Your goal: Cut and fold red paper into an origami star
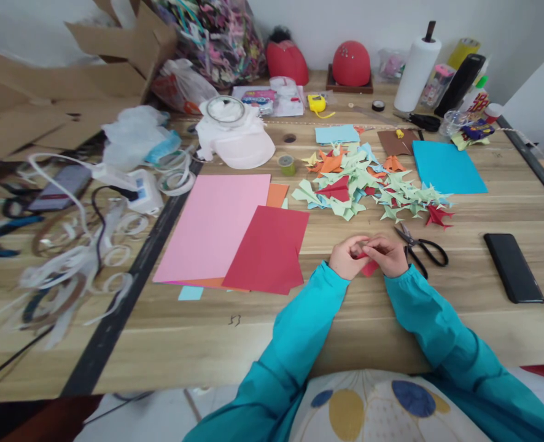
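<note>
My left hand (347, 258) and my right hand (388, 253) meet just above the table's near half, fingers closed on a small piece of red paper (370, 268). Most of the paper is hidden by the fingers, so its folds cannot be made out. Beyond the hands lies a heap of folded paper figures (359, 178), mostly pale green, with some red, orange and blue ones. Black-handled scissors (431, 248) rest close to my right hand. To the left, a red paper sheet (269, 248) overlaps a larger pink sheet (221, 221).
A black phone (514, 267) lies at the right, blue paper (449, 167) behind it. Tangled white strips (64, 261) and a power strip (145, 191) cover the left side. A paper roll (417, 73), yellow tape measure (317, 103) and red domes (351, 63) stand at the back.
</note>
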Demonstrator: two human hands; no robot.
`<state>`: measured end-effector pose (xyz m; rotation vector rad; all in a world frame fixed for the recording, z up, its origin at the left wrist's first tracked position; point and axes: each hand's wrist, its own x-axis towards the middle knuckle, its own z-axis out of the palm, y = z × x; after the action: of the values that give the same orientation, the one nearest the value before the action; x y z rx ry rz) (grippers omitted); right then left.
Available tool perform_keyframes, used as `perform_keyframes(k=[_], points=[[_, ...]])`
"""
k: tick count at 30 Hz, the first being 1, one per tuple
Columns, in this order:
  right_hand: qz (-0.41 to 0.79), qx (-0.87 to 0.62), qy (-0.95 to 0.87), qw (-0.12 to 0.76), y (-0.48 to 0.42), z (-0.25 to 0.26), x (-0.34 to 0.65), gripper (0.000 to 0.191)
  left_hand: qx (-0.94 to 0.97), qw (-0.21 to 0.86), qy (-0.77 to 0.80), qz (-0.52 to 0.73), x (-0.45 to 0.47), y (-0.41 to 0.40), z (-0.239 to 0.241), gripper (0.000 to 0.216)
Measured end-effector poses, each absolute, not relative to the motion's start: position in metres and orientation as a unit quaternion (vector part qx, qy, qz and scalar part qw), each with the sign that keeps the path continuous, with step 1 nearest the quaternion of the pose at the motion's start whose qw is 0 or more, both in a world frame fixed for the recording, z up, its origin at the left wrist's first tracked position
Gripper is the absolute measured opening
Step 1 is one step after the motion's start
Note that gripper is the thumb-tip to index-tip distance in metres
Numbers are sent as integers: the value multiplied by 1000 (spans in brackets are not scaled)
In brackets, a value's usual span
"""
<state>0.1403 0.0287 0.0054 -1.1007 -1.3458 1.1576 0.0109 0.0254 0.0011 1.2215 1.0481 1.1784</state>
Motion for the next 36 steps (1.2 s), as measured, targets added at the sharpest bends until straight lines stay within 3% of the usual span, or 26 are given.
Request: perform_keyframes(k=[8,20,28,31,36], points=[[488,-496,-423,581,37,-4,146,16,466,604,455,459,15,27,-7,57],[555,-475,-216,648,44,8,145,27,464,590,438,495,10,26,1,46],[536,-489,-261,637,42,5,143,27,503,576,355,538,6,25,2,42],[522,-496,-297,627,41,-2,144,24,568,515,359,531,5,23,3,36],[497,-507,-348,612,41,-12,147,19,681,301,409,528,10,22,-1,37]])
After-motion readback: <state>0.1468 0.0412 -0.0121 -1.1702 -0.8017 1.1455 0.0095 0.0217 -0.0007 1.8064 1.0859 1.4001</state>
